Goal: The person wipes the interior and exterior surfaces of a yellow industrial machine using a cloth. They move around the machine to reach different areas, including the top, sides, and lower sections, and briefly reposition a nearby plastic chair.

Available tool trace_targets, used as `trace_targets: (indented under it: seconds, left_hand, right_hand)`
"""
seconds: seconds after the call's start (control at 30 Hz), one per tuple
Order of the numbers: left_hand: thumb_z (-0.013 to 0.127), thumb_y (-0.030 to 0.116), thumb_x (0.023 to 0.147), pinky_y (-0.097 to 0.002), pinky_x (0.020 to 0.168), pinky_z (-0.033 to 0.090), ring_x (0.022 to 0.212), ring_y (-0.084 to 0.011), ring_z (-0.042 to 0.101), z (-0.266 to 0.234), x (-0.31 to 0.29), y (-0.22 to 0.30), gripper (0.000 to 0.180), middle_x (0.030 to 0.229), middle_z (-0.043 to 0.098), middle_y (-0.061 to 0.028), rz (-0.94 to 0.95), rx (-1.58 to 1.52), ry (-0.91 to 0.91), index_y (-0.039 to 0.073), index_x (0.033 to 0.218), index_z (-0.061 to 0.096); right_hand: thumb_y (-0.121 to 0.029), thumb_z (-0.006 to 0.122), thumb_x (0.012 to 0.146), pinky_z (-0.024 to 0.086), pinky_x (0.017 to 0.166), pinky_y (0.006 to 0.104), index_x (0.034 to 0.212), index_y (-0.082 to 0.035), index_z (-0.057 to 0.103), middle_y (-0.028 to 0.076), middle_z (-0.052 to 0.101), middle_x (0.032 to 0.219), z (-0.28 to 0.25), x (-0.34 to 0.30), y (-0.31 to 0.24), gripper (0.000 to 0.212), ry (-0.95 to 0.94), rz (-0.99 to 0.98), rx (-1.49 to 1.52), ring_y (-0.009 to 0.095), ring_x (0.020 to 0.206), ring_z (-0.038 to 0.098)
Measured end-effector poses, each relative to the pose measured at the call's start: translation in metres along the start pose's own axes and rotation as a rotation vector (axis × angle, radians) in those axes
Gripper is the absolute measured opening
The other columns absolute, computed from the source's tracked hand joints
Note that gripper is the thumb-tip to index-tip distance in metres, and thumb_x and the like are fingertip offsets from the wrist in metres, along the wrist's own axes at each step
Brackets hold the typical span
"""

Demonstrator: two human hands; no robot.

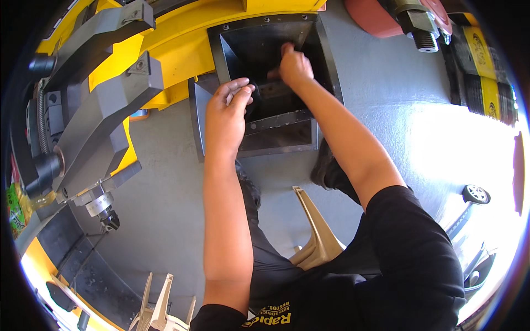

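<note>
A black metal bin (254, 122) with sloping walls and a bolted rim stands in front of me, against a yellow machine frame. My left hand (226, 116) is at its left side, thumb and fingertips pressed together near the rim. What they pinch, if anything, is too small to make out. My right hand (296, 67) reaches over the bin's inside with its fingers curled. Whatever is in its grip is hidden by the hand and the dark interior. Below the bin's near edge lies a second dark metal frame (276, 149).
Thick grey machine arms (110, 105) jut in at the left beside the yellow frame (176, 55). A large threaded bolt with a nut (418, 25) hangs at the upper right, near a black-and-yellow stack (483, 71). A beige plastic chair (317, 237) is beneath me.
</note>
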State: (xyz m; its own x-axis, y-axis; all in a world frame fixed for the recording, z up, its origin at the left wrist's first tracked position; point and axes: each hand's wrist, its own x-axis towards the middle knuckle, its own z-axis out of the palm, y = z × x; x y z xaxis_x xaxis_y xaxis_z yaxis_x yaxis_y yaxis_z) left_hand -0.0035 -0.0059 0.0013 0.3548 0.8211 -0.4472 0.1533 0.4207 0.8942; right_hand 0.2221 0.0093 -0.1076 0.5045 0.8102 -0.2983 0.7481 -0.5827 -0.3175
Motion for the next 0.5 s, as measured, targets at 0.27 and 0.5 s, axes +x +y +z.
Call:
trace_targets:
  seconds: [0.27,0.5]
  left_hand:
    - [0.064,0.025,0.104,-0.0289,0.09,0.049,0.103,-0.0127,0.068,0.018,0.004,0.001,0.033,0.121,0.076,-0.0054,0.015,-0.03,-0.058,0.007,0.13,0.07]
    - [0.067,0.015,0.101,-0.0305,0.096,0.052,0.099,-0.0163,0.067,0.011,0.002,0.007,0.031,0.114,0.074,-0.0105,0.024,-0.117,-0.005,-0.003,0.126,0.068]
  right_hand:
    - [-0.018,0.075,0.087,0.059,0.098,0.0432,0.124,-0.015,0.076,0.015,0.076,0.121,0.03,-0.004,0.025,0.037,-0.392,-0.219,-0.158,0.037,0.114,0.072]
    - [-0.03,0.081,0.085,0.059,0.093,0.0424,0.101,-0.011,0.082,0.017,0.079,0.101,-0.027,0.018,0.032,0.025,-0.07,-0.033,0.254,0.034,0.101,0.076]
